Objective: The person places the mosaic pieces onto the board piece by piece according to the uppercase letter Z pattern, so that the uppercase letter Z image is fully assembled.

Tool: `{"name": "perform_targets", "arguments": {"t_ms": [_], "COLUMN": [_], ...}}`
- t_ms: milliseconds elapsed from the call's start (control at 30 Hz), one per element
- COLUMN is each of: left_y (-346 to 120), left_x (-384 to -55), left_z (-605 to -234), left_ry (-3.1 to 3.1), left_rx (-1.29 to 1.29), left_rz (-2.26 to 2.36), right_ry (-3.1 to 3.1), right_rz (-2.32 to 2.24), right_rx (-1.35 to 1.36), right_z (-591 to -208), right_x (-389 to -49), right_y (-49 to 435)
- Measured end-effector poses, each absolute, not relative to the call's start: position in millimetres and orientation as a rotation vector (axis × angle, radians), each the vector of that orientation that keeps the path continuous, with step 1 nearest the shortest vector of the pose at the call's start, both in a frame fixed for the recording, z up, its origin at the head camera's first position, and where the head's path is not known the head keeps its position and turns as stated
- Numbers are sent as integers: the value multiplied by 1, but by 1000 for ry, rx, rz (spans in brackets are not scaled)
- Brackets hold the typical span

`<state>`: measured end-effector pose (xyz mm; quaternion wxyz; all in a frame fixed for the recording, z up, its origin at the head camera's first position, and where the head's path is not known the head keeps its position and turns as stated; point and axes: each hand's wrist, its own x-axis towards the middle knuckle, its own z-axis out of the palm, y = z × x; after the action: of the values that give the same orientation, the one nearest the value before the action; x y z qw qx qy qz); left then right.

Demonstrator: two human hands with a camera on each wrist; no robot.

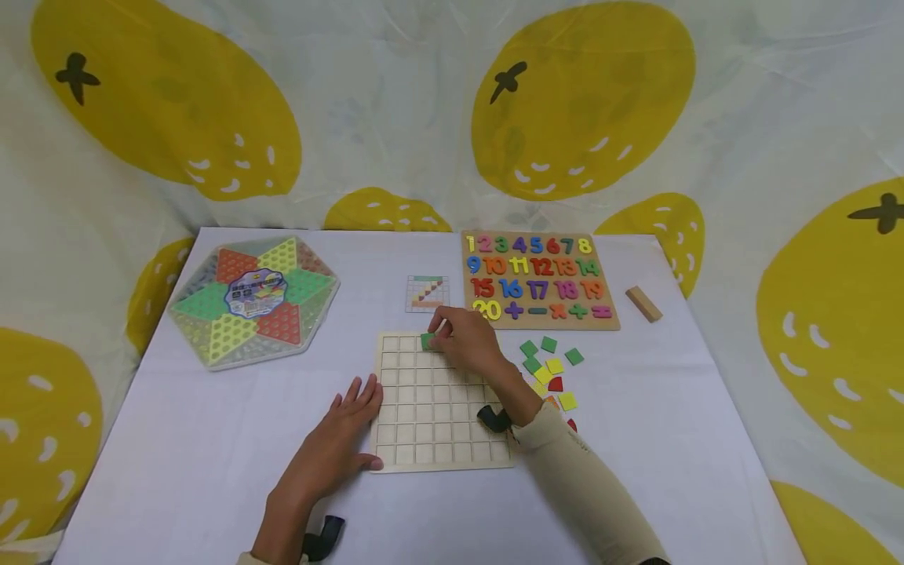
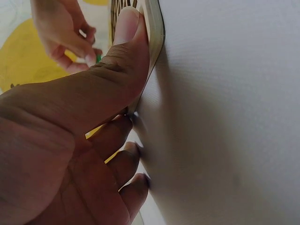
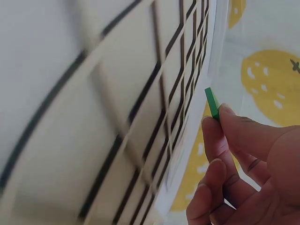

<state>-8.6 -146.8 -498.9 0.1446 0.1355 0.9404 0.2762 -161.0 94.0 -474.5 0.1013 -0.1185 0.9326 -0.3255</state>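
Observation:
My right hand (image 1: 468, 339) pinches a green square tile (image 3: 212, 103) between thumb and fingertips. It holds the tile over the top row of a wooden grid board (image 1: 424, 412), left of the middle; in the right wrist view the tile is clear of the board. At the board's left edge rests my left hand (image 1: 337, 439), fingers extended, its thumb (image 2: 126, 28) pressing the near corner. Beyond the board lies a small pattern card (image 1: 427, 294). Loose green tiles (image 1: 574, 356), yellow tiles (image 1: 567, 401) and red curved pieces (image 1: 555, 384) lie right of the board, some hidden by my right arm.
A number puzzle board (image 1: 537, 278) stands at the back right, with a small wooden block (image 1: 644, 304) beside it. At the back left is a hexagonal star game box (image 1: 256, 302). Behind the white table (image 1: 176, 439) hangs a fruit-print cloth (image 1: 395, 94).

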Motion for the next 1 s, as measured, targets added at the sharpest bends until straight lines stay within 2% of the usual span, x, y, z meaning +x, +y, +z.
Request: {"name": "perform_targets", "arguments": {"t_ms": [500,767,1000], "left_y": [-145,-146,-145], "left_x": [-9,-8,-8], "left_z": [-497,-495,-496], "left_ry": [2702,2703,2706], "left_rx": [354,362,367], "left_rz": [783,798,791], "right_ry": [2763,2801,2721], "right_rz": [-850,-736,-874], "right_rx": [-413,-431,-396], "right_z": [-485,-489,-480], "right_x": [-164,-167,-159], "right_y": [54,49,61]}}
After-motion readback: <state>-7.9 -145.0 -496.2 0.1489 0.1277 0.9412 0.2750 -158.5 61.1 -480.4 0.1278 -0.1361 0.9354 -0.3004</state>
